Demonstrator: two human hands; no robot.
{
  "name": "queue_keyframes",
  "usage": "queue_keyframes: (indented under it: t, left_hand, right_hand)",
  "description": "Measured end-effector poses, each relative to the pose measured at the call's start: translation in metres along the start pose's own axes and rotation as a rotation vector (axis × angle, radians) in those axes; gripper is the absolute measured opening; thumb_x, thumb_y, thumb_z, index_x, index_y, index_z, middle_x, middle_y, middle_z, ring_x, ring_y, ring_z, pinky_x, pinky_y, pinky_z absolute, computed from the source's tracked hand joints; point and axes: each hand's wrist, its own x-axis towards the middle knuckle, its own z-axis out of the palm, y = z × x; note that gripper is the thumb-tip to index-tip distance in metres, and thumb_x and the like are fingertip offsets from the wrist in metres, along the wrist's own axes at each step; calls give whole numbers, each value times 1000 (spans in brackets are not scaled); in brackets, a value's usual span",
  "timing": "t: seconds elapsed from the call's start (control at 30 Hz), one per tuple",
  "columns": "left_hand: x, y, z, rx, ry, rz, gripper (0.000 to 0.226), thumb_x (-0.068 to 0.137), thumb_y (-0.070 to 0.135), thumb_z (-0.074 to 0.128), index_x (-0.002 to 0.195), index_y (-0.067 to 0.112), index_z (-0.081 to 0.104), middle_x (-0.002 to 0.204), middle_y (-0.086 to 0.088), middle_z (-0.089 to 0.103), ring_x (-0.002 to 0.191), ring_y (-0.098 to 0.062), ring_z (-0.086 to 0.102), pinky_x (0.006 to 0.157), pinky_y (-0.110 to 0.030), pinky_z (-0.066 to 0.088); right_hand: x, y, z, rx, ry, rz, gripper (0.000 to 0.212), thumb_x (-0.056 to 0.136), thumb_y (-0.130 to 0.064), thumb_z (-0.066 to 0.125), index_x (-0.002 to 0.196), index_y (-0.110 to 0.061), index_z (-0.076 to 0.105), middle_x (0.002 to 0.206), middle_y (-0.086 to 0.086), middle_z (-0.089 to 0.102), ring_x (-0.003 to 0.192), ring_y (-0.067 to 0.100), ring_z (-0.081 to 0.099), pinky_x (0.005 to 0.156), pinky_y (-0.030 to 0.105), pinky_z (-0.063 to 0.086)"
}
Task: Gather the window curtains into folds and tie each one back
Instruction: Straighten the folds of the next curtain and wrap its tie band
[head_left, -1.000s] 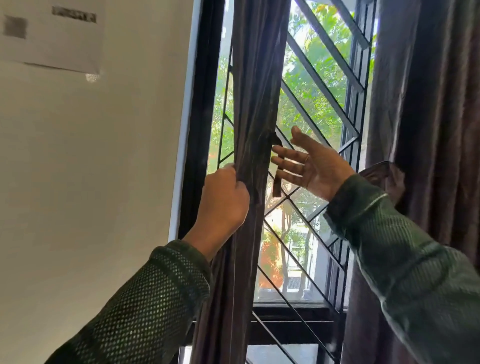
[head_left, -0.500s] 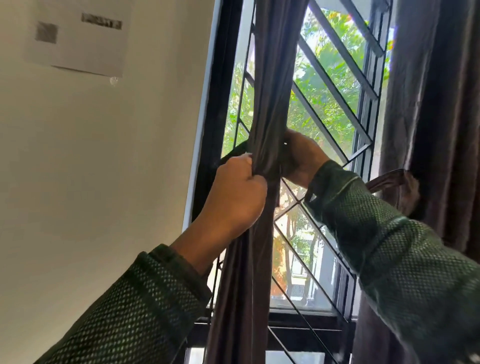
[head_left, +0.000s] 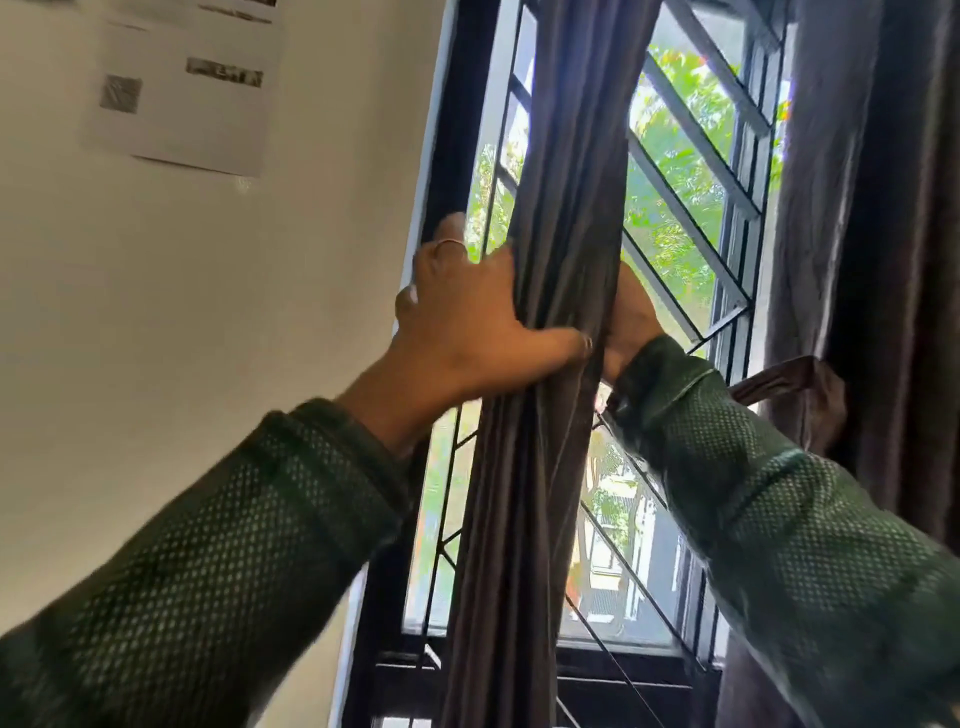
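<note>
Left hand (head_left: 467, 317) now spread wide against the left side of the gathered curtain (head_left: 550, 364), thumb hooked across the front folds, fingers fanned upward with a thin ring (head_left: 451, 242) showing on 1 of them; 0.5 s ago clenched in a tight fist on the same bunch. Right hand (head_left: 631, 317) tucked behind the right edge of the bunch, only its back and wrist visible, fingers hidden by cloth, so cannot tell whether closed on anything; 1.0 s ago held open and flat, apart from the fabric. Dark green mesh sleeves (head_left: 779, 499) on both arms, reaching up from the bottom corners. Gathered curtain hanging as a narrow dark brown column in front of the window grille (head_left: 691, 171), squeezed between the 2 hands at mid-height. Second curtain (head_left: 893, 234) at the right edge, already cinched by a brown tieback (head_left: 795, 384) just beyond the right sleeve. Pale wall at left with a paper sheet (head_left: 182, 98) taped up, lower in view than before. Green foliage outside.
</note>
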Motion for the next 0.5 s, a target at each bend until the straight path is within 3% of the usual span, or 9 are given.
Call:
queue_keyframes:
  t: [0.1,0.17,0.27,0.37,0.4,0.5]
  left_hand:
    - [21,-8,0,-493,-153,-113,108,42,49,73,136,15,32,124,-6,54,109,-22,57,90,-38,51]
    - [28,-9,1,-592,-241,-156,96,51,34,76,134,12,34,113,-3,59,96,-16,63,77,-27,55]
    - [30,-6,4,-547,-254,-156,51,71,19,71,119,11,53,101,-4,64,87,-16,65,70,-25,55]
    - [28,-5,7,-366,-187,-107,33,77,24,64,107,11,61,95,-4,65,81,-16,63,76,-33,53]
    - [27,-5,8,-290,-159,-84,31,79,26,63,104,8,62,97,-3,65,77,-13,60,74,-32,51]
    - [27,-4,10,-102,-104,-59,36,82,32,59,104,3,61,116,-5,59,75,-17,57,75,-34,48]
  right_hand:
    - [3,-3,-1,16,-25,41,39,75,-19,42,68,2,74,73,17,71,66,23,71,58,31,59]
    - [3,-5,-1,6,-24,74,52,92,-19,31,73,3,73,77,18,71,70,24,71,63,32,58]
    - [2,-9,0,-38,-51,100,63,100,-20,21,72,3,73,73,15,71,65,22,70,57,28,58]
    - [8,-12,-11,-343,161,78,40,99,-19,32,105,5,64,87,15,69,73,24,66,62,29,57]
    - [8,-13,-15,-492,258,80,35,97,-18,37,107,2,63,89,15,68,72,24,63,61,30,55]
    - [4,-22,-29,-821,376,96,23,92,-12,44,80,-12,63,65,4,60,51,15,53,53,22,44]
